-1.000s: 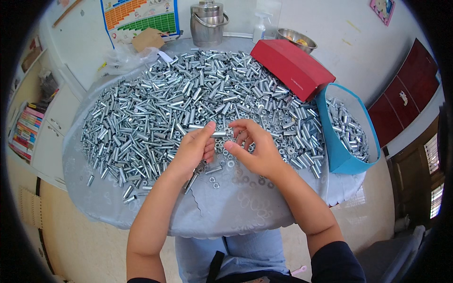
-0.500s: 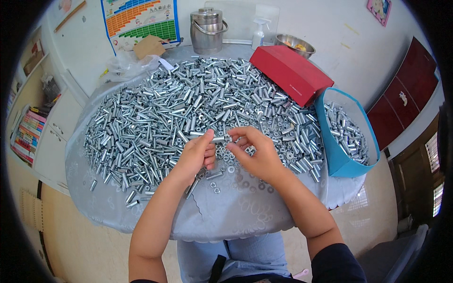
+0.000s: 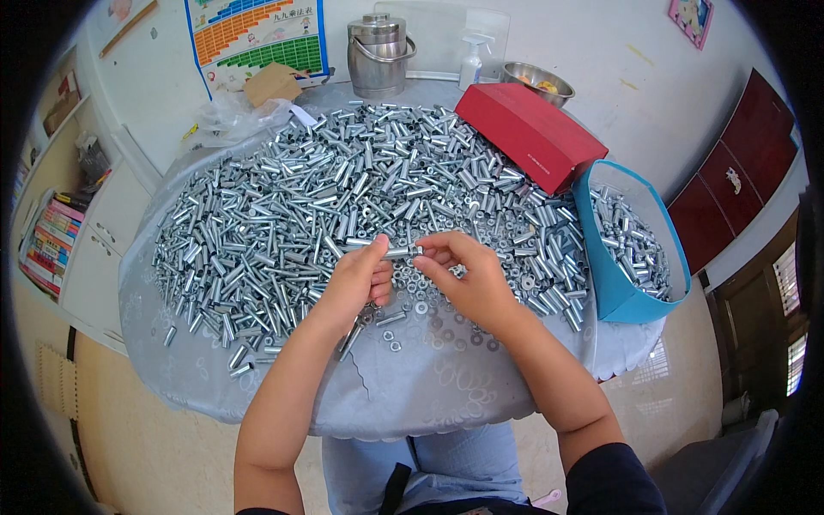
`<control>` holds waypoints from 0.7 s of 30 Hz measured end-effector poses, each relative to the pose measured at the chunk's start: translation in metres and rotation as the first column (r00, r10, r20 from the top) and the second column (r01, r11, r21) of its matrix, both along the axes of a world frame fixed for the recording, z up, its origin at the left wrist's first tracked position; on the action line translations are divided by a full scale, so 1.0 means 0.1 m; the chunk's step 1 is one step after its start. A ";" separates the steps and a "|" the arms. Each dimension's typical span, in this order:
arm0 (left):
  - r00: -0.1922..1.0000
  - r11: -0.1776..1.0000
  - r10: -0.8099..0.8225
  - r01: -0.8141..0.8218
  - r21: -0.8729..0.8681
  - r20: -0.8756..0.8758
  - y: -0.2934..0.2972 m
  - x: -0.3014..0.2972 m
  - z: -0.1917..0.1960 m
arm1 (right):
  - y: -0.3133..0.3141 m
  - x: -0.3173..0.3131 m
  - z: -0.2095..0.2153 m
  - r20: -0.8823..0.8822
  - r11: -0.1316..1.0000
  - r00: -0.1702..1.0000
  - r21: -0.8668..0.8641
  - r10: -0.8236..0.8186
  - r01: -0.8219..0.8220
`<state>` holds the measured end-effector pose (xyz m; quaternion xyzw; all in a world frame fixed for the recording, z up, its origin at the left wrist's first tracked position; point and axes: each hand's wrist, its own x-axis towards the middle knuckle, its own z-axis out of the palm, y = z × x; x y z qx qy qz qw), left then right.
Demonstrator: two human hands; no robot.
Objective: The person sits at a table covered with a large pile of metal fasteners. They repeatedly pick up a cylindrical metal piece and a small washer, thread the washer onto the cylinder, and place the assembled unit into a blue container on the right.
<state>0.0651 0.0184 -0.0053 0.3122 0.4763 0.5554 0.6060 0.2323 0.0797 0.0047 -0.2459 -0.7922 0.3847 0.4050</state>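
Above the near middle of a metal heap, my left hand (image 3: pixel 354 281) is closed around a silver expansion bolt (image 3: pixel 397 253), which lies level and points right. My right hand (image 3: pixel 470 276) pinches a small nut (image 3: pixel 418 251) at the bolt's right end, thumb and forefinger meeting there. Whether the nut sits on the thread is too small to tell. Beneath and around both hands spreads a large pile of loose metal sleeves and bolts (image 3: pixel 283 223). Washers and nuts (image 3: pixel 421 307) lie scattered just below the hands.
A blue fabric bin (image 3: pixel 620 287) holding similar metal parts stands at the table's right. Behind it lies a red box (image 3: pixel 532 137). A steel pot (image 3: pixel 377 60), a spray bottle (image 3: pixel 470 64) and a metal bowl (image 3: pixel 549 93) line the back. Clear plastic bags (image 3: pixel 236 124) lie far left.
My right fingers have shifted slightly at the bolt's end. The left hand keeps its hold on the bolt in nearly the same place.
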 end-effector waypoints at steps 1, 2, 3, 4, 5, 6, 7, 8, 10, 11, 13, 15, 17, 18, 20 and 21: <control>1.000 1.000 0.004 -0.004 -0.003 -0.010 0.00 0.01 0.01 | 0.00 -0.01 -0.01 -0.005 1.000 1.000 -0.005 -0.010 0.010; 1.000 1.000 0.007 -0.007 -0.005 -0.020 -0.01 0.02 0.03 | -0.01 -0.01 -0.01 -0.010 1.000 1.000 -0.009 -0.019 0.019; 1.000 1.000 0.011 -0.011 -0.008 -0.030 -0.01 0.03 0.04 | 0.00 -0.01 -0.01 0.003 1.000 1.000 -0.010 -0.021 0.021; 0.999 1.000 0.009 -0.009 -0.005 -0.032 -0.01 0.03 0.04 | 0.00 0.00 0.00 0.016 1.000 1.000 -0.010 -0.023 0.023; 0.999 1.000 0.007 -0.007 -0.001 -0.034 -0.01 0.03 0.04 | 0.00 0.00 0.01 0.029 1.000 0.999 -0.010 -0.024 0.025; 0.999 1.000 0.005 -0.005 0.002 -0.036 -0.01 0.03 0.04 | -0.01 0.00 0.02 0.046 1.000 0.999 -0.021 -0.016 0.017; 0.999 1.000 0.000 0.000 0.006 -0.046 -0.01 0.03 0.04 | -0.01 0.01 0.04 0.064 0.999 0.998 -0.032 -0.008 0.010; 0.998 1.000 -0.006 0.006 0.010 -0.055 -0.01 0.04 0.05 | -0.01 0.02 0.05 0.082 0.999 0.997 -0.044 0.000 0.004; 0.998 1.000 -0.014 0.015 0.012 -0.060 -0.01 0.04 0.05 | 0.01 0.05 0.07 0.176 0.999 0.984 -0.042 0.000 0.008; 0.998 1.000 -0.015 0.016 0.010 -0.056 -0.01 0.04 0.05 | 0.01 0.06 0.08 0.221 0.999 0.975 -0.042 0.001 0.009; 0.999 1.000 -0.011 0.012 0.009 -0.051 -0.01 0.04 0.04 | -0.04 0.04 0.08 0.083 0.995 0.996 -0.099 -0.024 0.032; 0.999 1.000 0.001 0.000 0.009 -0.046 -0.01 0.03 0.04 | -0.06 0.01 0.10 0.007 0.995 0.999 -0.086 -0.048 0.048; 0.999 1.000 0.016 -0.016 -0.014 -0.041 -0.02 0.03 0.06 | -0.07 0.01 0.11 -0.007 0.998 0.998 0.001 -0.066 0.066; 0.999 0.999 0.023 -0.024 -0.025 -0.039 -0.02 0.04 0.06 | -0.06 0.01 0.10 0.008 0.997 0.998 0.037 -0.061 0.061; 0.999 1.000 0.010 -0.010 -0.008 -0.032 -0.01 0.03 0.05 | 0.00 0.02 0.05 0.038 0.993 0.998 0.109 -0.053 0.049; 1.000 1.000 0.003 -0.003 0.001 -0.029 -0.01 0.02 0.05 | 0.02 0.03 0.02 0.045 0.993 0.998 0.106 -0.048 0.043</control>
